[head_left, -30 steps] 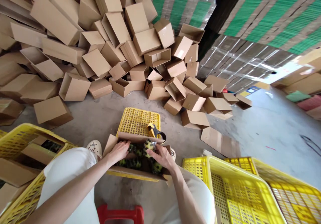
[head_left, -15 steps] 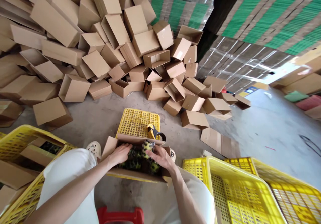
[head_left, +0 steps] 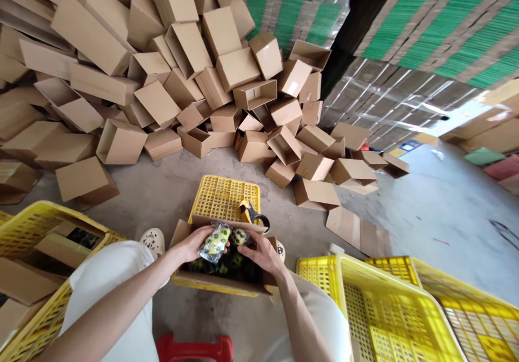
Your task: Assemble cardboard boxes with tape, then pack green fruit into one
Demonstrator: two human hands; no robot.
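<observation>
My left hand point(head_left: 193, 245) is closed on a yellow-green packet with dark spots point(head_left: 218, 241), wrapped in shiny clear plastic, held up over the left part of an open carton point(head_left: 181, 231). At the carton's far side my right hand point(head_left: 263, 252) grips a similar, rounder wrapped piece point(head_left: 239, 236). More dark and yellow-green wrapped pieces point(head_left: 221, 269) lie inside the carton, partly hidden by shadow and my hands. Just beyond the carton, a yellow and black tape dispenser point(head_left: 246, 210) rests on an upturned yellow crate point(head_left: 223, 194).
Yellow plastic crates stand to my right point(head_left: 344, 264) and left point(head_left: 44, 208); the left one holds cartons. A large heap of open cardboard boxes point(head_left: 237, 70) covers the floor ahead. Below me shows a red stool point(head_left: 194, 348). Stacked green and brown bundles point(head_left: 438, 32) rise at upper right.
My left hand has come up from inside the carton with a wrapped packet and turned it into view. My right hand stays near the far side, its piece slightly lower.
</observation>
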